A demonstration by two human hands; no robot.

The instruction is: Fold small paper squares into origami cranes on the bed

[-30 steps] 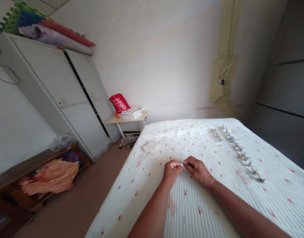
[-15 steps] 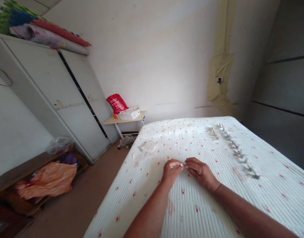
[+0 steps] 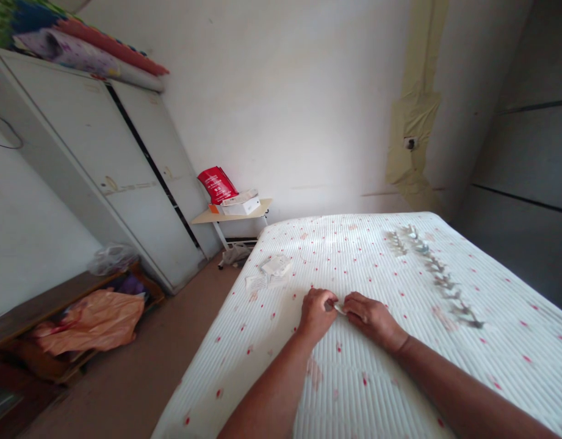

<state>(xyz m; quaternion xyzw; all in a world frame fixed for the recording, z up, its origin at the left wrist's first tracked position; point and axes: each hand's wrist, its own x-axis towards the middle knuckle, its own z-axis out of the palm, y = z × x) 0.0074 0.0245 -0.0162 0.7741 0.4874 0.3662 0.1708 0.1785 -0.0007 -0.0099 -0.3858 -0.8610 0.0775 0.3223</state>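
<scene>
Between my two hands is a small piece of folded paper, whitish and mostly covered by fingers. My left hand pinches its left end with thumb and forefinger. The fingers of my right hand are closed on its other end. Both hands are low over the middle of the white bedspread with red dots. To the right, a long row of small folded paper figures runs away from me, with a shorter row of them beside its far end. Several printed paper sheets lie to the left.
Past the bed's far left corner stands a small table with a red bag and a white box. A grey cabinet is at left, above a low wooden shelf with an orange plastic bag.
My left fingers have shifted slightly on the paper, and a little more of it shows between the hands. The view has tilted slightly; the rows and sheets lie as before.
</scene>
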